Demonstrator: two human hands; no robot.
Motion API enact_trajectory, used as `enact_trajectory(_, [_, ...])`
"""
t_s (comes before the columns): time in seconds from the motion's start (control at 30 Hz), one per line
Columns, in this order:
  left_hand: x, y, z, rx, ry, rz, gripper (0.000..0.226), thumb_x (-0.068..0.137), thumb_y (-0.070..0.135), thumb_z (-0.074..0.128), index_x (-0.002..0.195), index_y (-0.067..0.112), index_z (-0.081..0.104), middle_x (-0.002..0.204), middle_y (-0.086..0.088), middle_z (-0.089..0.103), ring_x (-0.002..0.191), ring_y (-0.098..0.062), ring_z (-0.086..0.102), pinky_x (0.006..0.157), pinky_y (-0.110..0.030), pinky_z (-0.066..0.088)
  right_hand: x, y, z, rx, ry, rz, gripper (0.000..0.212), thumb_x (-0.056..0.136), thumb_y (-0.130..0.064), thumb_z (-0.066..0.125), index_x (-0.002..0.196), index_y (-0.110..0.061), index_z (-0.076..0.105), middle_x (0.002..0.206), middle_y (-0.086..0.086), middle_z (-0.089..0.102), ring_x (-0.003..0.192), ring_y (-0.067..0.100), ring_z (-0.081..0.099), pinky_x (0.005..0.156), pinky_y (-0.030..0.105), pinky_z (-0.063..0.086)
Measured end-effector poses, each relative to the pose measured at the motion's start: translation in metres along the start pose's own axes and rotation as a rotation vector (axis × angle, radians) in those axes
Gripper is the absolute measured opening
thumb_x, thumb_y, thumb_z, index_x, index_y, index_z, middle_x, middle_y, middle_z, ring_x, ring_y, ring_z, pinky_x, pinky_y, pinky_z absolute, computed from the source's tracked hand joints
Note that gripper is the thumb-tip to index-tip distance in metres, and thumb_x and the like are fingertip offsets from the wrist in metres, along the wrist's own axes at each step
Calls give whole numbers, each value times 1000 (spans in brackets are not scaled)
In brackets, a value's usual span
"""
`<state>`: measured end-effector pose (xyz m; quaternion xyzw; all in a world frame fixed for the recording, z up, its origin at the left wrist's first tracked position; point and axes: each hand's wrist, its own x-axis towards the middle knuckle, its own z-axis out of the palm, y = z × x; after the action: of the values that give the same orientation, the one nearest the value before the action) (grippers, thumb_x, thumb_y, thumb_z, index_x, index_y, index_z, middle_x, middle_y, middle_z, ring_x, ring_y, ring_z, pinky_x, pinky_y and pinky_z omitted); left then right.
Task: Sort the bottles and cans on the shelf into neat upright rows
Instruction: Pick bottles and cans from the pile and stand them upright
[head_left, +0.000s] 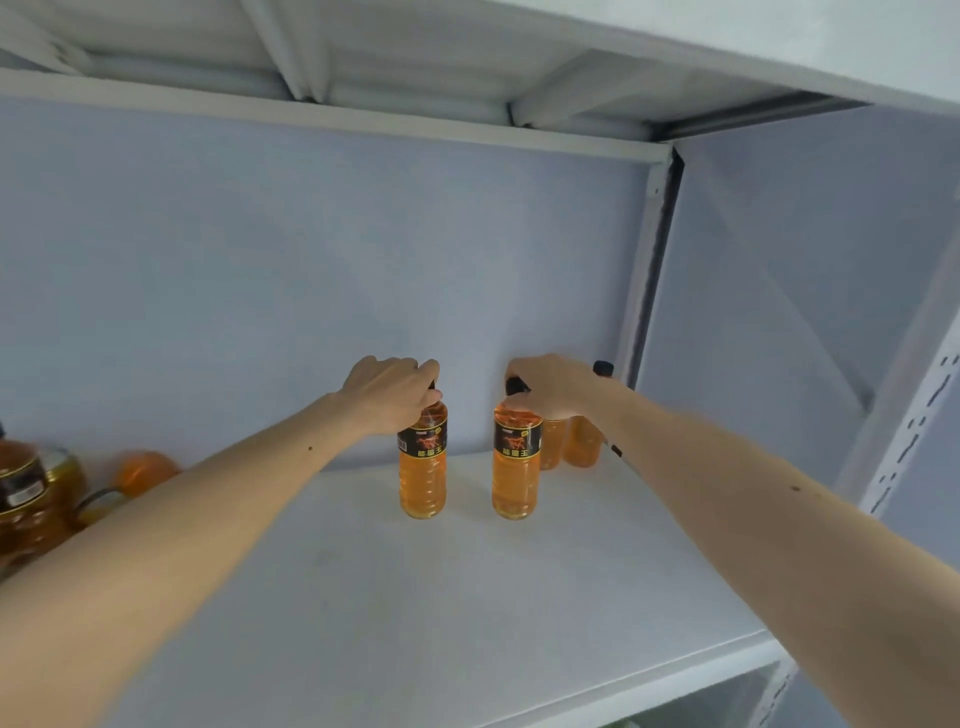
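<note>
Two orange drink bottles with black labels stand upright on the white shelf (415, 597). My left hand (387, 392) grips the top of the left bottle (422, 478). My right hand (550, 387) grips the neck of the right bottle (514, 478), whose black cap shows by my thumb. Behind my right hand stand two more orange bottles (579, 441) near the back right corner, partly hidden; one black cap (603, 368) sticks up above my wrist.
At the far left are a dark amber bottle (23, 499), a gold-lidded jar or can (65, 467) and an orange bottle lying down (145, 470). A shelf board hangs overhead. A perforated upright post (914, 431) stands at the right.
</note>
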<state>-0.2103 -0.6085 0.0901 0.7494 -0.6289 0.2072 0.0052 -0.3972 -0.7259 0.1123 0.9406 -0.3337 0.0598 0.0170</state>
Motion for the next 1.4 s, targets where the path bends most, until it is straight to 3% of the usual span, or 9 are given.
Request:
enact_trajectory(0.13, [25, 5, 11, 45, 7, -8, 26, 101, 37, 37, 114, 17, 46, 91, -2, 59, 77, -19, 55, 63, -32, 40, 28, 13, 9, -16, 22, -23, 28, 95, -41, 53, 110, -18, 51, 92, 1, 60, 81, 18, 56, 66, 29, 45])
enact_trajectory(0.23, [41, 10, 22, 69, -4, -32, 26, 101, 37, 38, 115, 16, 46, 88, 0, 54, 75, -18, 52, 63, -31, 37, 47, 23, 19, -49, 44, -25, 33, 94, -44, 52, 114, -19, 51, 99, 4, 61, 89, 20, 55, 74, 33, 48])
enact_trajectory(0.47, [66, 20, 37, 36, -21, -147, 27, 102, 37, 36, 118, 17, 45, 99, -4, 59, 80, -18, 49, 69, -32, 39, 85, 41, 27, -127, 98, -113, 39, 96, -45, 49, 124, -18, 50, 112, 10, 59, 111, 27, 47, 87, 38, 40])
enact_trajectory(0.83, [83, 23, 57, 73, -35, -196, 27, 101, 34, 42, 121, 17, 44, 106, -5, 60, 95, -22, 57, 76, -33, 39, 112, 53, 41, -109, 60, -136, 38, 95, -46, 49, 124, -20, 50, 114, 10, 58, 114, 28, 44, 90, 40, 39])
enact_trajectory(1.1, [96, 24, 62, 63, -29, -200, 26, 102, 35, 38, 120, 17, 45, 102, -5, 59, 88, -21, 51, 74, -33, 37, 123, 58, 52, -111, 46, -146, 37, 96, -45, 48, 123, -21, 50, 115, 8, 60, 115, 27, 44, 91, 40, 38])
enact_trajectory(1.4, [105, 22, 66, 85, -30, -202, 26, 102, 35, 38, 120, 18, 45, 105, -6, 58, 94, -22, 55, 73, -33, 38, 131, 65, 54, -104, 21, -121, 39, 97, -46, 46, 126, -20, 48, 118, 9, 60, 118, 29, 43, 98, 43, 34])
